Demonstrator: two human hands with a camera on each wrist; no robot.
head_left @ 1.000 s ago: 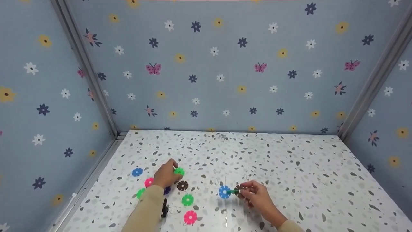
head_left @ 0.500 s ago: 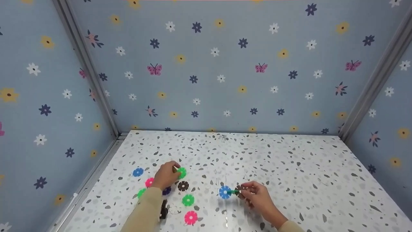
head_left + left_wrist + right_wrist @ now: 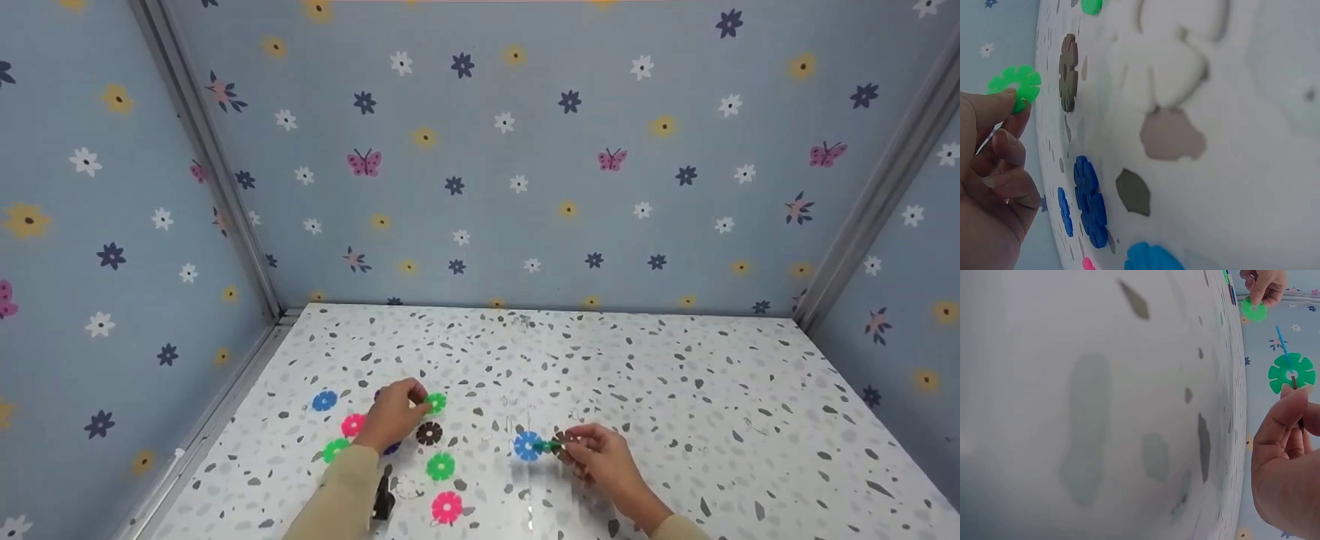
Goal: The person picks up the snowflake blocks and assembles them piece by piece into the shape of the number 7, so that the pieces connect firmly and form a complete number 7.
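My left hand [image 3: 396, 412] pinches a bright green notched disc [image 3: 436, 403] between thumb and fingers. In the left wrist view this green disc [image 3: 1031, 79] stands out beyond the thumb, over the tabletop. My right hand [image 3: 611, 465] pinches a brown notched disc [image 3: 561, 445], partly hidden by the fingers. Joined to it is a darker green disc [image 3: 1276, 377], seen edge-on from the head. A blue disc [image 3: 528, 446] is slotted onto the green one's other side, at a right angle to it. The two hands are apart.
Around my left arm lie loose notched discs: blue [image 3: 325, 400], pink [image 3: 354, 425], green [image 3: 336, 451], brown [image 3: 429, 433], another green [image 3: 441, 466] and another pink [image 3: 447, 508]. Dark blue discs [image 3: 1090, 202] lie beneath the left hand. Patterned panels [image 3: 480, 150] enclose the speckled tabletop [image 3: 675, 390].
My left hand has moved slightly to the right with the bright green disc, uncovering part of a dark blue disc behind it. The right hand and its joined discs hold nearly still.
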